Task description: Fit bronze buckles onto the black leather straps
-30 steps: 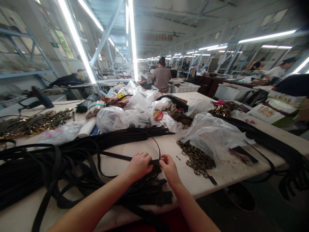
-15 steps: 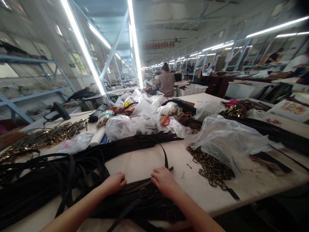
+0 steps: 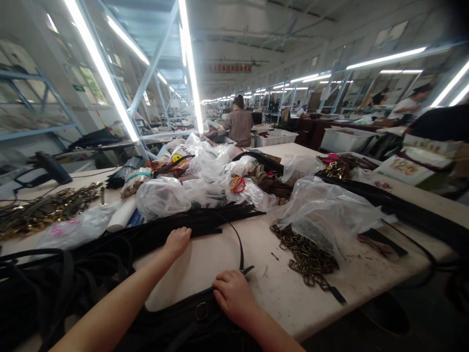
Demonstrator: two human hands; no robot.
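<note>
My left hand [image 3: 178,242] reaches forward to the stack of black straps [image 3: 205,222] lying across the table; its fingers are curled at the stack's near edge. Closer to me, my right hand [image 3: 234,296] is closed over the end of a second bundle of black straps [image 3: 172,320]. A metal buckle [image 3: 201,311] sits on that bundle, just left of my right hand. One thin strap [image 3: 240,244] curves from the far stack down towards my right hand. The undersides of both hands are hidden.
Loose black straps [image 3: 44,283] are heaped at left. Metal buckles [image 3: 311,259] spill from a clear plastic bag [image 3: 322,205] at right. Several plastic bags [image 3: 161,198] are piled behind. A black handheld tool [image 3: 49,171] stands far left. Co-workers, one a person in brown [image 3: 239,122], are beyond the table.
My left hand has left the near bundle and moved forward to the far black straps. My right hand stays on the near bundle. The view has turned slightly right.
</note>
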